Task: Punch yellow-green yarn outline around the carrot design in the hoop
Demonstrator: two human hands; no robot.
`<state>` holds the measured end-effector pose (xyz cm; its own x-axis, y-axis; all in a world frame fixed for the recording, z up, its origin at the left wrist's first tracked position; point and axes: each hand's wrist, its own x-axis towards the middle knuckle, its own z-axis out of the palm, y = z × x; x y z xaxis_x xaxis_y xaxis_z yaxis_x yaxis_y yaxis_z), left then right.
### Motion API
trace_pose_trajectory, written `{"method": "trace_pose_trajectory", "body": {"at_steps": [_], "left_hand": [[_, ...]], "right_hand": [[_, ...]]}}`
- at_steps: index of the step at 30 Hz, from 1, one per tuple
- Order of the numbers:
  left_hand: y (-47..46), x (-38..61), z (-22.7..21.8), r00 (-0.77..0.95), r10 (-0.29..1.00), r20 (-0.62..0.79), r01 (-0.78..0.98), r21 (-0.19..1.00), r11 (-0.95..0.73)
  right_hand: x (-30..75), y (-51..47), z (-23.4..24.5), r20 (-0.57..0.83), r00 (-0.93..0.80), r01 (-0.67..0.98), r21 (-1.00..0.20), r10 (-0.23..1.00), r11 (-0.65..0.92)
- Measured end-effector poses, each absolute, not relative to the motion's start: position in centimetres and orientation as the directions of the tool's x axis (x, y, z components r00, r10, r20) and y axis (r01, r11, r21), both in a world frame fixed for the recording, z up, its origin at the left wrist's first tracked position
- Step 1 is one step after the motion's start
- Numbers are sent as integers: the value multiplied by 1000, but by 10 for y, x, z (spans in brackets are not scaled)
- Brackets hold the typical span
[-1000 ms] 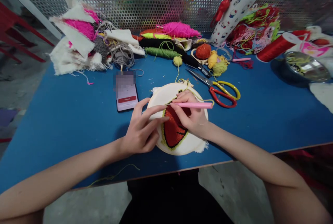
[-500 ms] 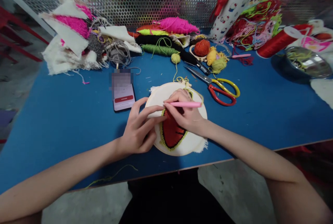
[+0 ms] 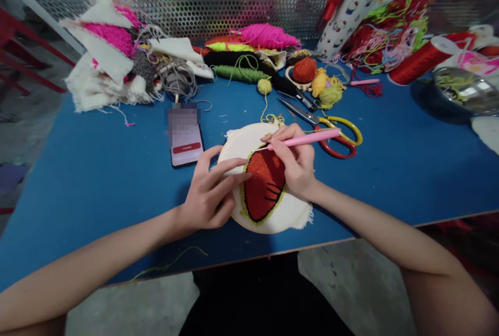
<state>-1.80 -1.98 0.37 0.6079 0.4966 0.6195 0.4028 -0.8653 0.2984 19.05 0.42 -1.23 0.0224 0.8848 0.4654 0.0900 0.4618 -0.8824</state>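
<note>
An embroidery hoop (image 3: 286, 216) with white cloth lies on the table near its front edge. Red and orange stitching (image 3: 265, 190) fills a rounded shape on the cloth, with black lines and a yellow-green border. My left hand (image 3: 212, 190) rests at the hoop's left side, fingers apart, two fingertips on the stitched edge. Between the fingers of my right hand (image 3: 298, 162) is a pink punch needle (image 3: 307, 139), its thin metal tip pointing left over the top of the shape. Yellow-green yarn runs from behind the hoop to a small ball (image 3: 264, 86).
Scissors (image 3: 331, 130) with red and yellow handles lie just right of the hoop. A phone (image 3: 186, 141) is on the left. Behind are yarn bundles (image 3: 268, 37), cloth scraps (image 3: 105, 65), a tumbler (image 3: 353, 11), a red thread spool (image 3: 421, 60) and a metal bowl (image 3: 463, 91).
My right hand has shifted right and tilted the punch needle, drawing its tip back from my left fingertips. More of the stitching shows. My left hand has stayed in place.
</note>
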Motion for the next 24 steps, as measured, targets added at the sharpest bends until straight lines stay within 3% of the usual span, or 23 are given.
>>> {"method": "trace_pose_trajectory", "body": {"at_steps": [7, 15, 21, 24], "left_hand": [[-21, -18, 3, 601, 488, 633, 382, 309, -871], [-21, -18, 3, 585, 499, 639, 371, 336, -866], [-21, -18, 4, 589, 514, 623, 381, 347, -857], [-20, -18, 3, 588, 544, 598, 411, 358, -838]], "right_hand": [[188, 2, -8, 558, -148, 273, -771, 817, 576], [189, 0, 0, 491, -204, 416, -739, 847, 529], [183, 5, -6, 519, -340, 544, -571, 784, 615], [184, 5, -4, 473, -296, 500, -664, 830, 556]]}}
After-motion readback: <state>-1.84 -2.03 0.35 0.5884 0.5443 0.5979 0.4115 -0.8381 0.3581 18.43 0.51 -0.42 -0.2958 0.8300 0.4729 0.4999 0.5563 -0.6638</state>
